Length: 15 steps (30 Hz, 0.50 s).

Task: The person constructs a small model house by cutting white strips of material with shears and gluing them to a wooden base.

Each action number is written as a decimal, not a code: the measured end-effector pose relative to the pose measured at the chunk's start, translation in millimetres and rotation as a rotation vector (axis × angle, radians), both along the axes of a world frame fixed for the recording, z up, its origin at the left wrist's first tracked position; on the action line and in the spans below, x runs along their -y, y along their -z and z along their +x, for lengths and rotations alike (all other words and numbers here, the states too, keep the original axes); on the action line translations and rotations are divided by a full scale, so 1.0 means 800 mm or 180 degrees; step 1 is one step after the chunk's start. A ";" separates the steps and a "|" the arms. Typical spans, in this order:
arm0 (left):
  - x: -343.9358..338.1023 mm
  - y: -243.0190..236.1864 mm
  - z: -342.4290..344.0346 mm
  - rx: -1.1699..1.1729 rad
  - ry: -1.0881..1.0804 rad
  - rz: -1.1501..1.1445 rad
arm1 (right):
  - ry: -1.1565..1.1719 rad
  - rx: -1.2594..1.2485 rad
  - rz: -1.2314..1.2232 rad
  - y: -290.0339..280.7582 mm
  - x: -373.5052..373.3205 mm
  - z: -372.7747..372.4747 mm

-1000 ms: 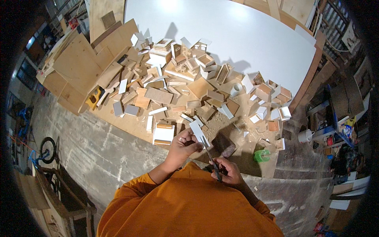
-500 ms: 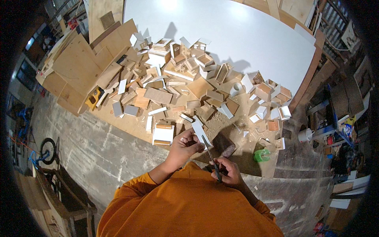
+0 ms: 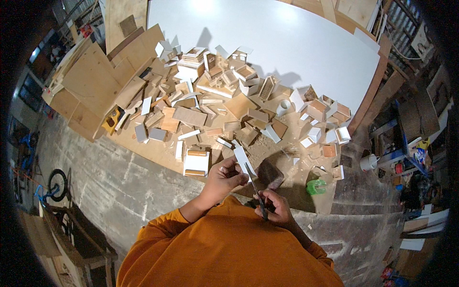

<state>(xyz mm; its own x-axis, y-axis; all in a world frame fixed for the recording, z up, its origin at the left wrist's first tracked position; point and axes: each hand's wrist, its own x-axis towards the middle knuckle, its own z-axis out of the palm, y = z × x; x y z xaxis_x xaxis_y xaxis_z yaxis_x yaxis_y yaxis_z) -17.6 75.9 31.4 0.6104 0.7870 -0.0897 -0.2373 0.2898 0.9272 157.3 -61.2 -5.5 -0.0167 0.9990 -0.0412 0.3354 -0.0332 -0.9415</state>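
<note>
Between the fingertips of my left hand (image 3: 221,182) is a small white flat piece (image 3: 241,155), slanting away from me. A narrow dark slot or shadow shows in its near end. My right hand (image 3: 276,206) is closed round a slim, dark-handled tool (image 3: 264,212), whose thin shaft reaches up to that near end. The kind of tool cannot be made out. Both hands are close in front of my chest, at the near edge of the work table. Left of them, a white block with two orange-brown strips (image 3: 196,163) lies on the table.
Wood offcuts and small white box-like models (image 3: 316,111) crowd the table. A white cup (image 3: 283,106) stands among them; a green container (image 3: 316,187) is at the near right. Plywood sheets (image 3: 88,76) lean at the left, beside a yellow-handled saw (image 3: 111,120). Beyond lies a large white panel (image 3: 272,36).
The view has shifted slightly. Both hands keep nearly the same pose, with the white piece and the tool still held together.
</note>
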 end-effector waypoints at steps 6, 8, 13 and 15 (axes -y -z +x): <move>-0.002 -0.001 -0.002 -0.0071 0.0129 0.0010 | 0.0125 -0.0120 0.0125 0.013 0.002 0.000; -0.004 -0.001 -0.002 -0.0092 0.0183 0.0059 | 0.0120 -0.0106 0.0014 0.011 0.001 0.000; -0.006 0.002 -0.001 -0.0202 0.0178 0.0277 | 0.0100 -0.0068 -0.0226 -0.004 -0.001 -0.002; -0.007 0.002 0.000 -0.0109 0.0180 0.0229 | 0.0137 -0.0122 -0.0200 -0.003 -0.001 -0.003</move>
<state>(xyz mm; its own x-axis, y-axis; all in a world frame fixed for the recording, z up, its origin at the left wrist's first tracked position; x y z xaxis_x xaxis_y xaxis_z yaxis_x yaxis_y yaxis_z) -17.7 81.3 30.0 0.6516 0.7565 -0.0557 -0.1903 0.2342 0.9534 155.1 -60.2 -3.1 0.0234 0.9943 -0.1038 0.2962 -0.1061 -0.9492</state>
